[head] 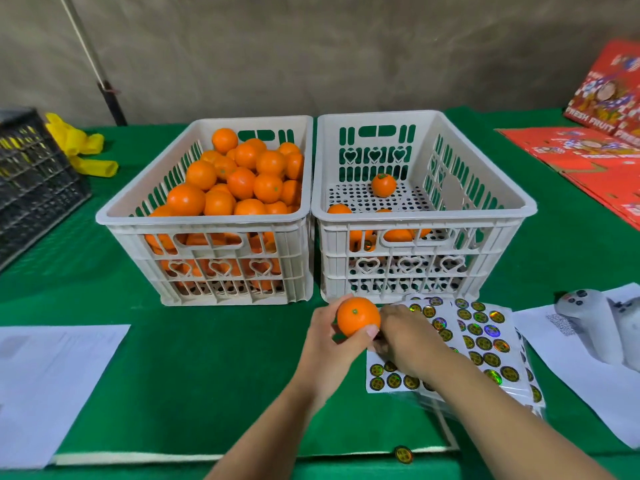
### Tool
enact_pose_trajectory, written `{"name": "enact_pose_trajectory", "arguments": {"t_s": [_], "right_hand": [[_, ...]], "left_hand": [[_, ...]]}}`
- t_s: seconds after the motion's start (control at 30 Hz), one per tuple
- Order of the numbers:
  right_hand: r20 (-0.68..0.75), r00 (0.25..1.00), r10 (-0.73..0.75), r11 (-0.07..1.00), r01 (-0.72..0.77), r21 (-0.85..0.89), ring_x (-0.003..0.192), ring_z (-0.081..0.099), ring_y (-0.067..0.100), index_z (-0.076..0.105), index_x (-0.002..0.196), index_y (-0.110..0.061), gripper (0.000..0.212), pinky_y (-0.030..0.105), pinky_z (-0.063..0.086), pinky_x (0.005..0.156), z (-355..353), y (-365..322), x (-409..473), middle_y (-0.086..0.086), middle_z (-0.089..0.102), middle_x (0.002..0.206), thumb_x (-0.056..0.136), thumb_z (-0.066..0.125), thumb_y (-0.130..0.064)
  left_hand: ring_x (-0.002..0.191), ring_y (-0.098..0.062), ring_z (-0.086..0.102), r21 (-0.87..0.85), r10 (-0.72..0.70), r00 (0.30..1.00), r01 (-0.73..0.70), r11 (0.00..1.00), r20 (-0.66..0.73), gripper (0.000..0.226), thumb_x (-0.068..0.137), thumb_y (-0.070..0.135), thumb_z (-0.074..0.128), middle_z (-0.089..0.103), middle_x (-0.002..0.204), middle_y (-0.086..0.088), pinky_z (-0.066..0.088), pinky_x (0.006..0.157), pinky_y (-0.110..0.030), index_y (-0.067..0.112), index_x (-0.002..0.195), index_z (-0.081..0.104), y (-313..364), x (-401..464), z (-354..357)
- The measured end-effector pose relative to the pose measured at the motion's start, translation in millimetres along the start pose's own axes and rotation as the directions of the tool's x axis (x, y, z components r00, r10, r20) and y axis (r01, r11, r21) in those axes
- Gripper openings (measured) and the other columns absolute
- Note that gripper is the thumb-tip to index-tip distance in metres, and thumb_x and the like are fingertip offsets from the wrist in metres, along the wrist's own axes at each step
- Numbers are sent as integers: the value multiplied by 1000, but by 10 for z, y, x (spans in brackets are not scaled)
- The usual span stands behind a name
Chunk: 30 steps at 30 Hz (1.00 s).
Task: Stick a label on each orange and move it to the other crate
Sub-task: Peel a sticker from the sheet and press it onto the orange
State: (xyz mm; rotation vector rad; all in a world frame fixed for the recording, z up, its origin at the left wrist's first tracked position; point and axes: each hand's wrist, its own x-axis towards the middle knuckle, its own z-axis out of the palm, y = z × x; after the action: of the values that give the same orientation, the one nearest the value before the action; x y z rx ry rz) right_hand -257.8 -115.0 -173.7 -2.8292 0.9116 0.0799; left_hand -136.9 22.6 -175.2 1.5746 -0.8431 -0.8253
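left hand (330, 344) fingers curled round orange (358, 316), thumb on front | right hand (405, 337) fingers bent down on sticker sheet (485, 341), grip unclear

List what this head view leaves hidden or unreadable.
- Right hand fingertips: hidden behind the held orange and the hand itself, so its grip is unclear.
- Label print on the sticker sheets: too small.
- Oranges low in the right crate: masked by its front wall.
- Black crate: cut by left edge.
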Motion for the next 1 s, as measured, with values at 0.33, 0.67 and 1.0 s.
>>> {"name": "enact_pose_trajectory", "arguments": {"t_s": [0.33,0.67,1.0], "right_hand": [[-269,963,6,955,75,289,95,57,23,70,100,-18,8,32,35,74,63,74,-81,-5,64,99,92,71,-17],[-353,933,73,921,73,384,87,56,15,74,100,-14,11,28,39,72,63,98,-98,-7,63,93,91,71,-9],[-305,952,-8,885,148,441,77,55,8,57,89,-23,10,32,48,69,-194,136,-277,-12,54,92,98,61,-19]], "left_hand": [[128,-23,67,-452,-161,967,235,861,196,85,70,54,95,71,134,-8,51,112,-39,18,140,62,-193,62,14],[130,-36,64,-539,-173,934,325,777,314,90,71,38,98,67,137,-22,52,110,-46,6,144,56,-148,72,61],[127,-30,67,-602,-214,941,334,726,264,59,94,30,75,70,133,-19,57,101,-37,7,143,53,-161,64,15]]}}
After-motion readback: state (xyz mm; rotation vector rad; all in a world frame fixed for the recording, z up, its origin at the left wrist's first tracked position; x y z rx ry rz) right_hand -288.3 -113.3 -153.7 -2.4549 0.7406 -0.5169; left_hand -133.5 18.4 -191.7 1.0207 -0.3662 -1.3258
